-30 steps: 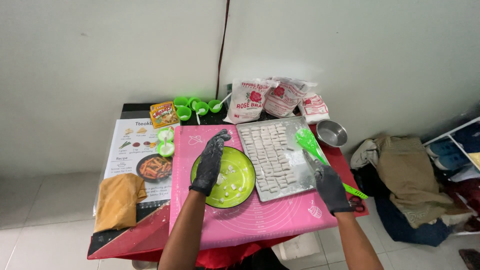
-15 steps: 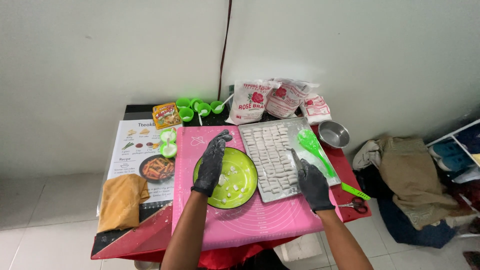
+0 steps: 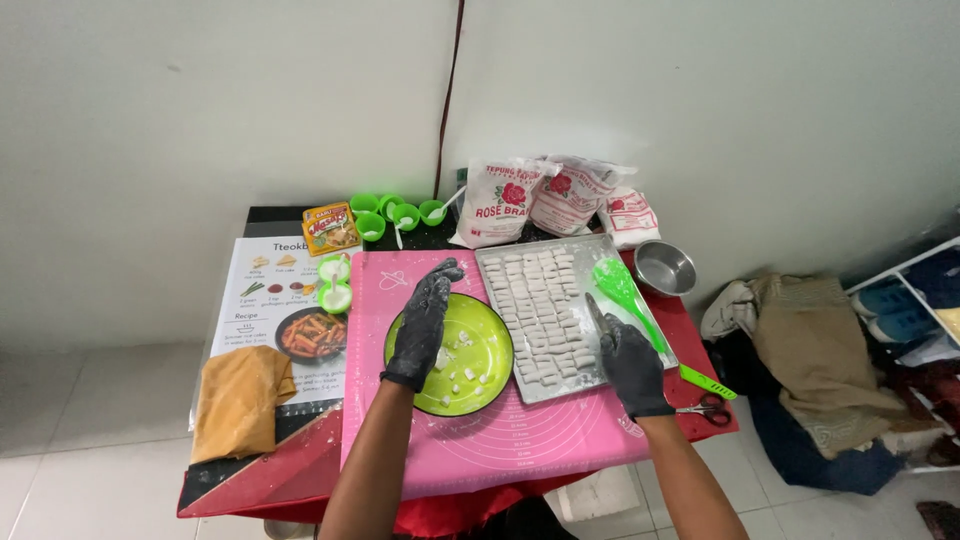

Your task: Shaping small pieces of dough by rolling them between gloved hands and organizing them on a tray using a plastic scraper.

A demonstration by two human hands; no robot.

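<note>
White dough pieces point(image 3: 541, 312) fill the metal tray point(image 3: 590, 385) (soft, floury, likely sticky): pinch lightly by the sides. Both gloved hands open, left hand point(image 3: 424, 322) over green plate point(image 3: 490, 392), right hand point(image 3: 626, 358) at the tray edge.

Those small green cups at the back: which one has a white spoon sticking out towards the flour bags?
The rightmost green cup, nearest the flour bags; its spoon handle angles up to the right.

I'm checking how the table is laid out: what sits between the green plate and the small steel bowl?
In the head view, the metal tray of white dough pieces lies between the green plate and the steel bowl, with a green spatula on its right side.
</note>
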